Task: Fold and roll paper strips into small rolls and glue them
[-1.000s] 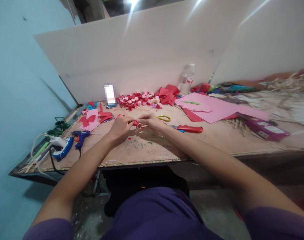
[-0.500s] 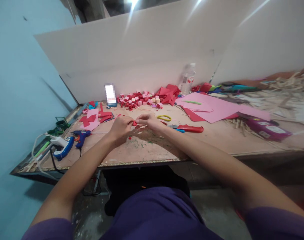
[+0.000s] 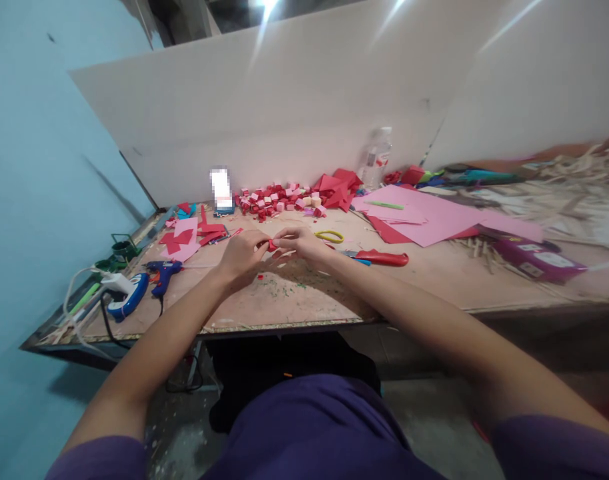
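Hardly anything has shifted since half a second ago: the small red piece point(image 3: 272, 245) sits a touch further to the right between the fingertips, while both hands and everything around them keep their places. Its nature is hard to make out, being mostly covered by fingers; it looks like folded paper.

It lies exactly between the two hands, just above the worktop point(image 3: 294, 310), so neither hand is nearer. The left hand point(image 3: 242, 255) comes at it from the left, thumb and fingers pinched on its near side; the right hand point(image 3: 304, 244) meets it from the right, its fingertips also closed on it. The two hands nearly touch across the piece. Which way its long axis runs, if it has one, I cannot tell at this size.

Below the hands a tiny red scrap point(image 3: 260, 277) lies on the board. Just beyond the right hand is a yellow loop point(image 3: 341, 236), with a red-handled tool point(image 3: 384, 258) beside the right forearm. Further back, near the white panel point(image 3: 294, 120), a pile of small red and pink cubes point(image 3: 279, 200) spreads out, and a blue glue gun point(image 3: 164, 275) rests to the left.
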Demonstrator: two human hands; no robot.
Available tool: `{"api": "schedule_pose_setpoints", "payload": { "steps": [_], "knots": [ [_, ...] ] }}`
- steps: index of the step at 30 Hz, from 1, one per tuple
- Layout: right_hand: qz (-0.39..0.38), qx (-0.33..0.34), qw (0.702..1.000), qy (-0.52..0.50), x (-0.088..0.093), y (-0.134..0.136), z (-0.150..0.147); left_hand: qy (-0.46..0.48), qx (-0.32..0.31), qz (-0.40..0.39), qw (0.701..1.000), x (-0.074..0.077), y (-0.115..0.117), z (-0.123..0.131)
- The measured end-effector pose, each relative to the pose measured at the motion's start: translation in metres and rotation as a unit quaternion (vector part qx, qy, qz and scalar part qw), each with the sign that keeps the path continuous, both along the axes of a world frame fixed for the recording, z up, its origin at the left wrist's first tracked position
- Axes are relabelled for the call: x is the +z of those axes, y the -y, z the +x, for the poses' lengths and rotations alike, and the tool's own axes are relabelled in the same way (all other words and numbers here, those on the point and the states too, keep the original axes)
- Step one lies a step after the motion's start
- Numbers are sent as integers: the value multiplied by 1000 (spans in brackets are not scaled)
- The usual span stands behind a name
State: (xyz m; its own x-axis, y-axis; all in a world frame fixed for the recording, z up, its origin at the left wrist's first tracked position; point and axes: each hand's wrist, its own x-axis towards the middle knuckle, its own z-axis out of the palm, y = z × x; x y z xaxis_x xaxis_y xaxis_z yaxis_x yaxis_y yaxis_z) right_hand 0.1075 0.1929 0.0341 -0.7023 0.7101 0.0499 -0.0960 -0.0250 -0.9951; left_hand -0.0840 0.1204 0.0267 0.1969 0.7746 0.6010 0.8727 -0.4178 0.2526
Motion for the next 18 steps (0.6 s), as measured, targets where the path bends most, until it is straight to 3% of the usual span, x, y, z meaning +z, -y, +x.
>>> {"api": "schedule_pose_setpoints", "payload": {
  "steps": [18],
  "knots": [
    [16, 61, 996, 63, -6, -2, 3, 6, 6, 23, 1000, 5, 5, 4]
  ]
}}
